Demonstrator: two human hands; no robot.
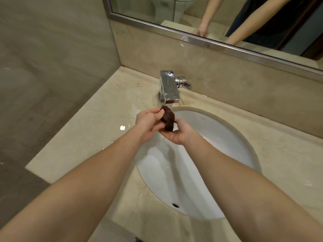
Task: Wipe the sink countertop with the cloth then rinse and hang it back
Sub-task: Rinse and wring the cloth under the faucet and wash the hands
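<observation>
A small dark brown cloth (168,118), bunched into a wad, is held over the far left rim of the white oval sink (218,154), just below the spout of the chrome faucet (169,89). My left hand (148,122) grips its upper left side with fingers and thumb. My right hand (176,133) cups it from below and the right. The beige marble countertop (97,123) around the sink shows wet, shiny patches to the left of the faucet.
A mirror with a metal frame (209,43) runs along the back wall above a marble backsplash. A glass panel (52,75) stands at the left end of the counter. The sink's overflow hole (175,205) is near the front rim.
</observation>
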